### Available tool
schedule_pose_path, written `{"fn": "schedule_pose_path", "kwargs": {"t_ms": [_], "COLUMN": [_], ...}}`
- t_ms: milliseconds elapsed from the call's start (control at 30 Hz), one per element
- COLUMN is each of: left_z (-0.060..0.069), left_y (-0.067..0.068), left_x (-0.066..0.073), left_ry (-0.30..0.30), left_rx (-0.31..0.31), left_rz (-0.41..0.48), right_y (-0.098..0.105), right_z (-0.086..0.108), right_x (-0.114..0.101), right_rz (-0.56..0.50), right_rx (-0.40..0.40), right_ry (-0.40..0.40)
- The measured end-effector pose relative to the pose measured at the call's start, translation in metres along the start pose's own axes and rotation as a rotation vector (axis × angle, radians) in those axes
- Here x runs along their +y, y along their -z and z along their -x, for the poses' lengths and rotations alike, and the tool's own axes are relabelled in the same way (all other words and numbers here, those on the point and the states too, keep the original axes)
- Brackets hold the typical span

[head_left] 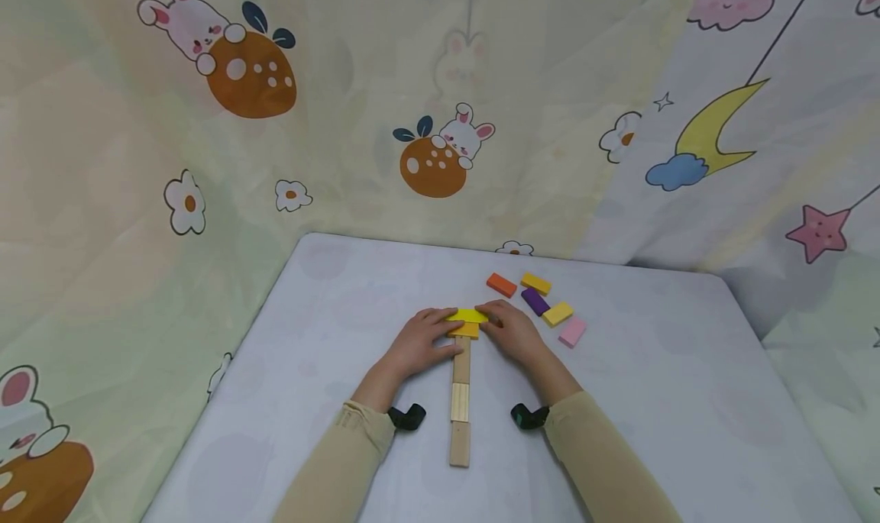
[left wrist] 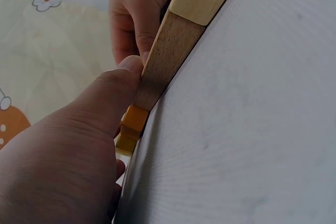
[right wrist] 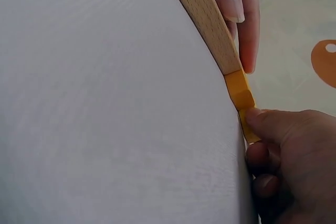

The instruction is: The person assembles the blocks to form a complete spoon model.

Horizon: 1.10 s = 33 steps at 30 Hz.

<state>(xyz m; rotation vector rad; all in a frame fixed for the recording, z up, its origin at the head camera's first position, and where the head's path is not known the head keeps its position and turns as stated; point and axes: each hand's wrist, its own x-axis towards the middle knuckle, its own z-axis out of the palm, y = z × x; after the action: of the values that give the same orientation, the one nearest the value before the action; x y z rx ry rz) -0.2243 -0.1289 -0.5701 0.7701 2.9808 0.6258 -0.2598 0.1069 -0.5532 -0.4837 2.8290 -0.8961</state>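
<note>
A bright yellow block [head_left: 468,315] lies crosswise on the table, touching the orange-yellow block [head_left: 467,330] on its near side. Below these, a straight row of plain wooden blocks [head_left: 460,402] runs toward me. My right hand [head_left: 512,332] pinches the yellow block's right end, its thumb on the block in the right wrist view. My left hand [head_left: 415,343] is on the left, fingers mostly straight, with fingertips by the yellow and orange-yellow blocks. Its thumb [left wrist: 131,65] touches the side of a wooden block [left wrist: 170,43]. Some left fingertips are hidden.
Beyond my right hand lie an orange block [head_left: 501,285], a purple block [head_left: 535,301], a pink block [head_left: 572,331] and two yellow blocks [head_left: 558,314]. The white-covered table [head_left: 275,401] meets a printed cloth backdrop at its far edge.
</note>
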Motion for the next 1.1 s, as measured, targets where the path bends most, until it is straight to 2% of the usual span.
{"fn": "schedule_pose_path", "kwargs": {"t_ms": [233, 500, 667, 800, 967, 1100], "left_z": [0.0, 0.0, 0.0, 0.001, 0.001, 0.001], "left_y": [0.0, 0.0, -0.002, -0.002, -0.002, -0.002], "left_x": [0.0, 0.0, -0.001, -0.001, 0.0, -0.001], "left_ry": [-0.001, 0.0, -0.009, -0.006, -0.006, -0.012], "left_rx": [-0.006, 0.003, 0.008, 0.007, 0.009, 0.011], "left_rz": [-0.006, -0.001, 0.007, 0.021, 0.027, 0.017], "right_y": [0.006, 0.029, 0.051, 0.064, 0.07, 0.069], "right_z": [0.016, 0.046, 0.067, 0.079, 0.09, 0.094], "right_x": [0.001, 0.01, 0.033, 0.058, 0.084, 0.094], "right_rz": [-0.038, -0.021, 0.004, 0.012, 0.016, -0.009], "right_rx": [0.015, 0.105, 0.217, 0.275, 0.238, 0.199], "right_ry": [-0.031, -0.086, -0.071, -0.127, -0.233, -0.284]}}
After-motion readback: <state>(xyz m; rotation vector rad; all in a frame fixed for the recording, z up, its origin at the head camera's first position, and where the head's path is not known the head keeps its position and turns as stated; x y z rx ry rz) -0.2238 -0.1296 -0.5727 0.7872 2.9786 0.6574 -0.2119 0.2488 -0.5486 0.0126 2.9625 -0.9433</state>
